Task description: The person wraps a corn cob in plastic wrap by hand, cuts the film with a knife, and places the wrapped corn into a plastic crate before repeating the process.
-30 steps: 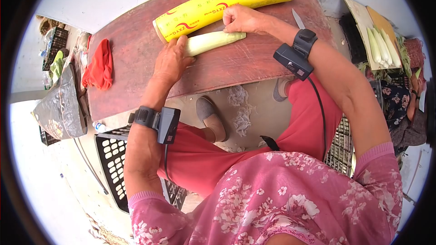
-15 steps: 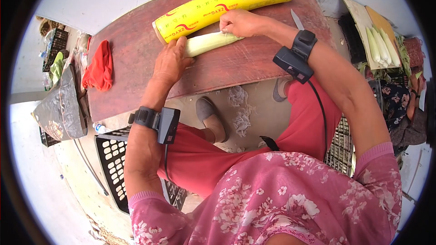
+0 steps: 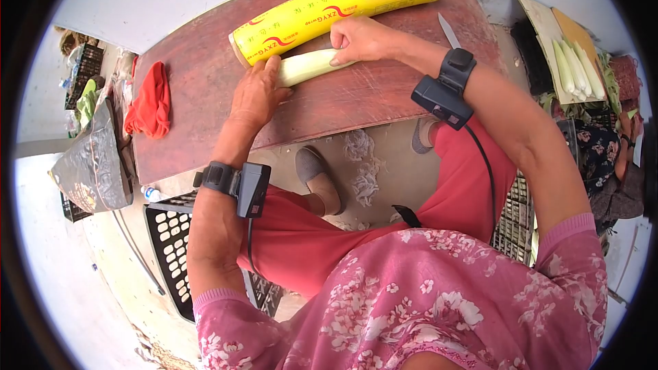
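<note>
A pale green, long vegetable (image 3: 306,68) lies on the dark red table (image 3: 329,99), just in front of a thick yellow roll of wrap (image 3: 336,10). My left hand (image 3: 255,90) holds the vegetable's left end, its fingertips close to the roll. My right hand (image 3: 362,38) is closed over the right end, thumb pressed on it and the other fingers curled. What lies under the right fingers is hidden. A knife (image 3: 448,30) rests on the table to the right, beside my right forearm.
A red cloth (image 3: 151,101) lies at the table's left. Black crates (image 3: 171,250) stand below it. On the right, several peeled pale stalks (image 3: 579,72) lie on a board (image 3: 540,24). Another person's arm (image 3: 622,154) shows at the far right.
My right hand has shifted slightly, its thumb now lying lower along the vegetable's right end. My left hand has hardly moved.
</note>
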Motion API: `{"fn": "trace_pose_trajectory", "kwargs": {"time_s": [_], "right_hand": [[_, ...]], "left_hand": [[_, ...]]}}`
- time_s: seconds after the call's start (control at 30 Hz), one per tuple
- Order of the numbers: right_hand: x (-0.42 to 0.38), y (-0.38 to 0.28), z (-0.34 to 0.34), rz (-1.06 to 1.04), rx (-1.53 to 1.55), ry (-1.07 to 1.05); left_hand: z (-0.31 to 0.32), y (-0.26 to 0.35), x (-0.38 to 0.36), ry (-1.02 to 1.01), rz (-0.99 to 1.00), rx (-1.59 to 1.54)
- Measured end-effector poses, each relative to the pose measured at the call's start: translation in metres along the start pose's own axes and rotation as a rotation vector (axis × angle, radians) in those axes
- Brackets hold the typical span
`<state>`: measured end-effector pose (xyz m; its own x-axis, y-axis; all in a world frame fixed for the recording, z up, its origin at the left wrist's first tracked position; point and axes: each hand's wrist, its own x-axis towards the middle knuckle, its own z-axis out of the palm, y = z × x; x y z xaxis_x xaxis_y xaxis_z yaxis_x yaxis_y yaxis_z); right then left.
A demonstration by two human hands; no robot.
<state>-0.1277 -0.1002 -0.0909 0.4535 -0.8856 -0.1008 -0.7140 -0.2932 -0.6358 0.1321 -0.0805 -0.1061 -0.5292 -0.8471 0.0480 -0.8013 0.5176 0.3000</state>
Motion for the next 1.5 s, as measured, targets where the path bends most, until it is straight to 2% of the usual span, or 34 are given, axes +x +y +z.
{"fn": "trace_pose_trajectory", "kwargs": {"time_s": [0.13,0.23,0.43,0.63,0.73,1.13,1.33,1.5], "right_hand": [[0.002,-0.005,0.003,0.078,-0.001,-0.027],[0.002,-0.003,-0.001,0.017,0.028,0.007],[-0.001,-0.005,-0.008,0.173,0.381,-0.122],[0.000,-0.002,-0.012,0.151,0.427,-0.209],[-0.003,-0.002,-0.015,0.152,0.543,-0.228],[-0.003,0.001,-0.019,0.197,0.884,-0.172],[-0.002,0.001,-0.025,0.245,0.746,-0.094],[0.000,-0.005,-0.022,0.250,0.357,-0.052]], "left_hand": [[0.001,-0.001,0.001,0.003,0.003,-0.001],[-0.001,0.001,0.000,-0.008,-0.003,-0.003],[0.000,0.001,-0.001,0.016,0.010,-0.010],[0.000,0.001,-0.001,0.009,0.001,0.007],[-0.003,0.003,0.000,-0.022,-0.021,0.012],[-0.002,0.003,-0.001,0.000,-0.008,0.007],[-0.003,0.002,-0.001,-0.009,-0.008,-0.002],[-0.005,0.003,0.000,-0.033,-0.020,-0.008]]}}
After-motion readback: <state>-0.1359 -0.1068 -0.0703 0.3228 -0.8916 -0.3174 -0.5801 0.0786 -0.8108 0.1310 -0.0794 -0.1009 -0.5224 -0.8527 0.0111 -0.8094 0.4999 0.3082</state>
